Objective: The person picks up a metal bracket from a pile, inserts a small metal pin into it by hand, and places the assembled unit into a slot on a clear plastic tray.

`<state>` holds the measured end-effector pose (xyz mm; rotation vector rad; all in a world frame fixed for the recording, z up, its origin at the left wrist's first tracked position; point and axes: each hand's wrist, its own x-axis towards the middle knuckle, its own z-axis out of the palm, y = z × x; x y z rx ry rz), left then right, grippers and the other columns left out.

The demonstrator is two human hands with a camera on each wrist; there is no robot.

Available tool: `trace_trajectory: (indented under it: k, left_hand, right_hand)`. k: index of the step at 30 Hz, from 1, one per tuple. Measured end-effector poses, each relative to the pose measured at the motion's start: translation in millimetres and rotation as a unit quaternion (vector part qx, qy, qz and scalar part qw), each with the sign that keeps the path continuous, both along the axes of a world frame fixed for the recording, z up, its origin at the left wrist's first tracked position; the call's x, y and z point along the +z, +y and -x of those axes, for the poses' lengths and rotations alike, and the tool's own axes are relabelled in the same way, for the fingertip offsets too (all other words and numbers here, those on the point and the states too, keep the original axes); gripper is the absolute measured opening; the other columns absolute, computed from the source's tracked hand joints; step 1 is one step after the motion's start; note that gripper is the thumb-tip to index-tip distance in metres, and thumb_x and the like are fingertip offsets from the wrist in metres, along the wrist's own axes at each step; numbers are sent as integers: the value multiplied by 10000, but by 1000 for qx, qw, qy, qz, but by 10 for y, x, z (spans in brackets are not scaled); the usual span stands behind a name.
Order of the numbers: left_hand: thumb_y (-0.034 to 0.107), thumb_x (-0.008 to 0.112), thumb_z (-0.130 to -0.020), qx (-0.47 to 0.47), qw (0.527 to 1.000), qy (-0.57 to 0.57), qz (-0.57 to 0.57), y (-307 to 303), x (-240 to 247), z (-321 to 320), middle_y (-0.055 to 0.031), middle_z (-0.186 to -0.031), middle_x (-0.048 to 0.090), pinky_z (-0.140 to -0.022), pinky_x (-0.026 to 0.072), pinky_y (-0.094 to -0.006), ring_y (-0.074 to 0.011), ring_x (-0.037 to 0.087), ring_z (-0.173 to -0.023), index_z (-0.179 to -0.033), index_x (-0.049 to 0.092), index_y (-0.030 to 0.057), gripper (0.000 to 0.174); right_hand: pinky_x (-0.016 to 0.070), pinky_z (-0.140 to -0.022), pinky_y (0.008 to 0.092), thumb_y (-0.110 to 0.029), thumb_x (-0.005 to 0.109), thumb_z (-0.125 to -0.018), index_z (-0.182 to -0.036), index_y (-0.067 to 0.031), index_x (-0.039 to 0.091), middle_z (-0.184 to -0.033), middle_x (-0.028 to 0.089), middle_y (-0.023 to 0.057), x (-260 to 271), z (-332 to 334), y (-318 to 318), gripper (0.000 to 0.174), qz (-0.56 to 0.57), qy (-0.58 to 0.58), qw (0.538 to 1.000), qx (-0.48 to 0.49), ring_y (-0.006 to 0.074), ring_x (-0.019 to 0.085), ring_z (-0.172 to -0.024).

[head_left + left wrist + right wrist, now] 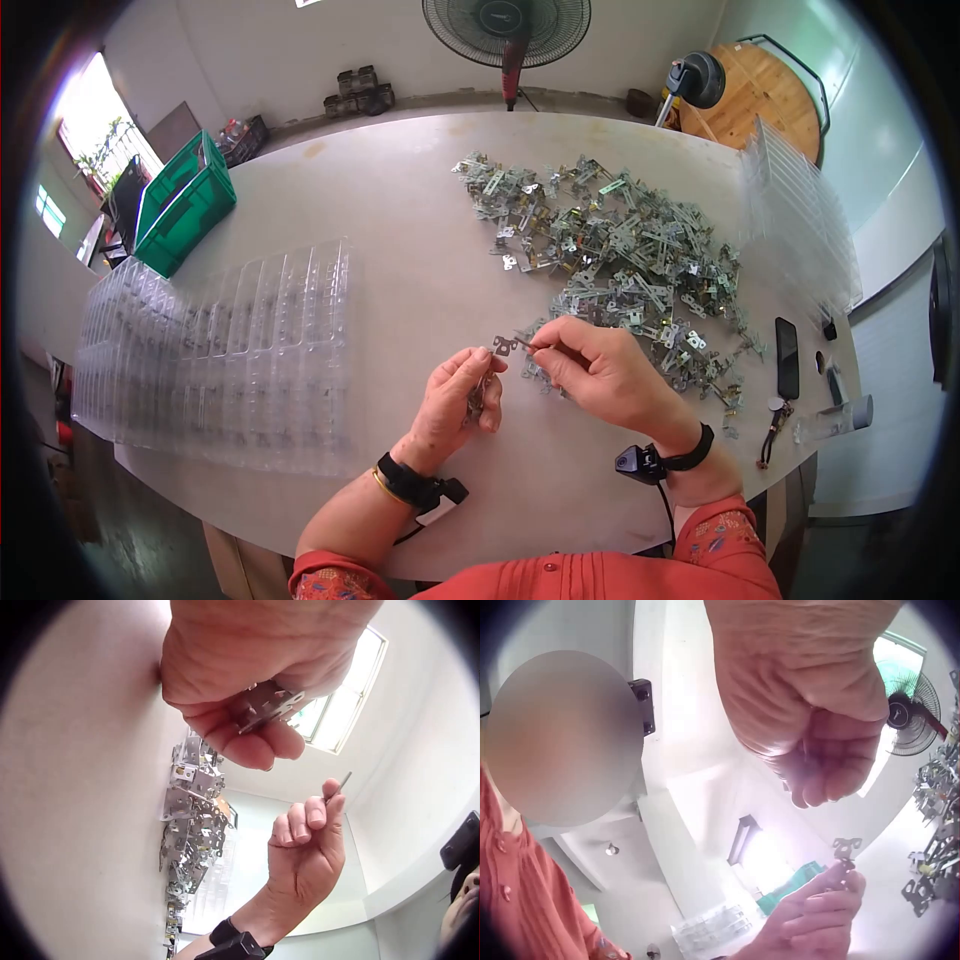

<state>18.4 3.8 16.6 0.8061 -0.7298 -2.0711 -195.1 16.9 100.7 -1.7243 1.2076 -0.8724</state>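
Note:
My left hand (452, 402) pinches a small flat metal bracket (503, 346) with holes between thumb and fingertips. More metal pieces (271, 709) sit inside its curled fingers. Close beside it, my right hand (612, 378) holds a thin metal piece (345, 781), seen edge-on in the left wrist view, between thumb and forefinger. Its tip comes right up to the bracket in the head view. Just beyond the right hand spreads a large heap of metal brackets (630, 240), some with brass-coloured parts. In the right wrist view, the right hand's own fingers hide its piece.
Stacked clear plastic trays (250, 360) lie at the left, with more clear trays (800, 215) standing at the far right. A green crate (187, 215) is at the back left. A phone (788, 358), a watch (775, 425) and a clear bottle (835, 420) lie near the right edge.

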Motion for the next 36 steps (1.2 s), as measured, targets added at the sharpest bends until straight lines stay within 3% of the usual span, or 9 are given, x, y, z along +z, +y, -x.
trace_trajectory:
  k: [2, 3, 5, 8, 11, 14, 20, 32, 36]
  left_hand:
    - [338, 487, -1070, 3, 1000, -2, 25, 8, -16, 0, -31, -638, 575, -442, 450, -286, -150, 535, -432, -1031, 602, 57, 306]
    - [338, 487, -1070, 3, 1000, -1, 26, 12, -18, -2, -31, -638, 575, -442, 450, -286, -150, 535, -432, -1031, 602, 57, 306]
    - [333, 522, -1060, 5, 999, -17, 40, 22, -22, -4, -33, -654, 582, -458, 453, -270, -139, 540, -455, -1024, 603, 48, 298]
    - [313, 533, -1053, 6, 997, -51, 63, 39, 17, -2, -31, -657, 584, -467, 443, -261, -129, 547, -484, -1021, 599, 41, 281]
    - [289, 544, -1042, 21, 989, -131, 58, 63, 128, 23, -29, -666, 587, -475, 432, -250, -118, 555, -516, -1016, 595, 37, 258]
    - [283, 562, -1039, 23, 990, -120, 76, 76, 21, 22, -25, -688, 606, -482, 422, -233, -104, 548, -521, -1026, 601, 46, 241]
    - [262, 564, -1050, 30, 980, -144, 135, 109, -39, 41, -15, -668, 594, -482, 406, -229, -88, 532, -526, -1015, 626, 43, 231]
    - [263, 587, -1044, -30, 966, -174, 187, 168, -54, 70, 20, -704, 582, -497, 413, -202, -45, 519, -569, -1056, 636, 43, 226]
    - [258, 602, -1036, -23, 961, -195, 197, 195, -37, 105, 24, -699, 573, -491, 405, -203, -40, 508, -565, -1061, 637, 42, 221]
  right_hand:
    - [467, -563, 321, -127, 643, -970, -1041, -54, 634, -707, 632, 105, 25, -44, 7, 102, 27, 68, 997, 0, 186, 606, -590]
    - [467, -563, 321, -127, 643, -970, -1041, -54, 634, -707, 632, 105, 1, -56, 5, 102, 27, 68, 997, 0, 186, 606, -590]
    - [487, -574, 370, -140, 640, -962, -1018, -55, 632, -742, 646, 159, -69, -70, 4, 102, 62, 90, 994, -3, 306, 635, -615]
    - [498, -589, 405, -149, 637, -953, -1009, -65, 635, -772, 660, 169, -58, -77, 5, 101, 82, 122, 989, -7, 357, 657, -677]
    - [503, -588, 417, -161, 638, -947, -1007, -77, 642, -788, 670, 170, -133, -48, 8, 103, 122, 146, 982, -2, 360, 665, -695]
    - [532, -619, 364, -131, 665, -929, -1009, -75, 666, -823, 683, 152, -69, -64, 40, 98, 192, 190, 963, -10, 320, 689, -718]
    - [557, -630, 366, -176, 678, -935, -1089, -94, 640, -818, 721, 132, 24, -83, 120, 179, 134, 196, 971, -15, 304, 725, -752]
    - [525, -626, 342, -199, 665, -947, -1093, -71, 645, -816, 710, 121, -14, -53, 105, 195, 27, 179, 983, 34, 265, 704, -719]
    - [524, -633, 332, -215, 673, -941, -1050, -85, 664, -843, 683, 107, -40, -56, 122, 170, 76, 211, 974, 24, 242, 689, -721]
